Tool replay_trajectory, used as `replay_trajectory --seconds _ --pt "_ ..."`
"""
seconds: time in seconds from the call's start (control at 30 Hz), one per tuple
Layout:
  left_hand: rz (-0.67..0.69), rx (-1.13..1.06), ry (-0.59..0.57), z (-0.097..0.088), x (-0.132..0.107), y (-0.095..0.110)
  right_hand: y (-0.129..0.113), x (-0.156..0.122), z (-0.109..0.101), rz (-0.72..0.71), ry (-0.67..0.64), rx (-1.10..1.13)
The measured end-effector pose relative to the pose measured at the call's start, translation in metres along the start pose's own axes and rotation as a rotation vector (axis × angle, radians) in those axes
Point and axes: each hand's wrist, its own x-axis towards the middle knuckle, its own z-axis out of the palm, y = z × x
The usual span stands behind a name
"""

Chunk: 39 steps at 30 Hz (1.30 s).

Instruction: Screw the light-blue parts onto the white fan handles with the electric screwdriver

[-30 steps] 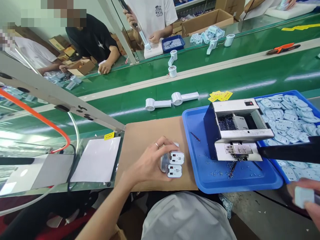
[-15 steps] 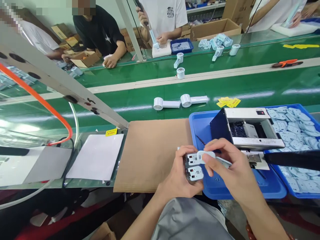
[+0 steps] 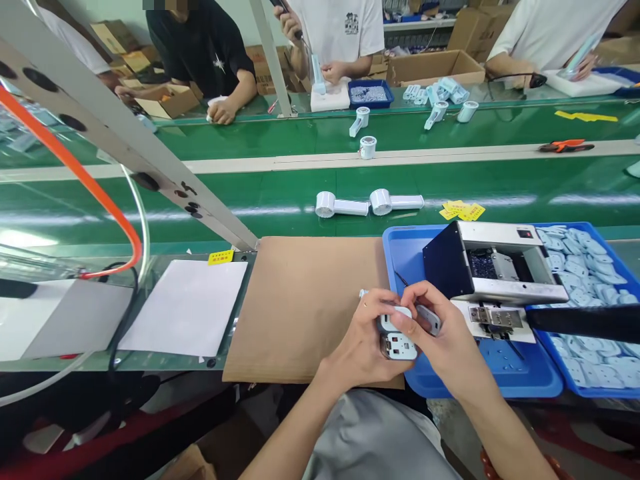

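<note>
My left hand (image 3: pixel 356 337) grips a white plastic socket unit (image 3: pixel 399 346) with square three-pin faces, at the edge of a brown cardboard sheet (image 3: pixel 300 313). My right hand (image 3: pixel 443 330) comes in from the right, its fingers pressing a pale blue-white moulded piece (image 3: pixel 401 313) against the top of that unit. A small grey-white part (image 3: pixel 429 319) shows under my right fingers. My fingers hide most of the upper socket face.
A blue tray (image 3: pixel 415 247) under a metal machine with a dark blue panel (image 3: pixel 493 267) lies right of my hands. Another blue tray (image 3: pixel 555 347) holds several pale plug pieces. White paper (image 3: pixel 185 313) lies left. White devices (image 3: pixel 343 207) stand on the green conveyor belt (image 3: pixel 200 190).
My right hand has moved in from the lower right to the socket unit. My left hand has lifted the unit from the cardboard and holds it. The view has turned slightly.
</note>
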Motion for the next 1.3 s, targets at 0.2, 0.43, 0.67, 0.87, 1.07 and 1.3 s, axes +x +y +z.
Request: replay_trajectory --seconds 0.2,0.43,0.67,0.87,1.07,1.3 --pt "0.063 0.014 -0.012 -0.003 0.008 -0.003 0.006 -0.014 -0.011 -0.1 0.15 0.19" --pt "0.096 0.0 0.021 -0.001 0.003 -0.008 0.002 -0.022 -0.014 -0.137 0.263 -0.033" --pt "0.097 -0.034 0.016 0.0 0.0 -0.008 -0.011 -0.034 -0.003 -0.117 0.205 0.011" --pt "0.081 -0.065 0.024 0.005 -0.006 -0.017 -0.016 -0.033 0.009 -0.354 0.13 -0.383" --pt "0.075 -0.03 0.048 0.007 -0.008 -0.014 -0.008 -0.038 0.022 -0.213 0.157 -0.253" --pt "0.097 0.015 0.001 0.007 -0.003 -0.013 0.011 -0.048 0.017 -0.458 0.753 -0.202"
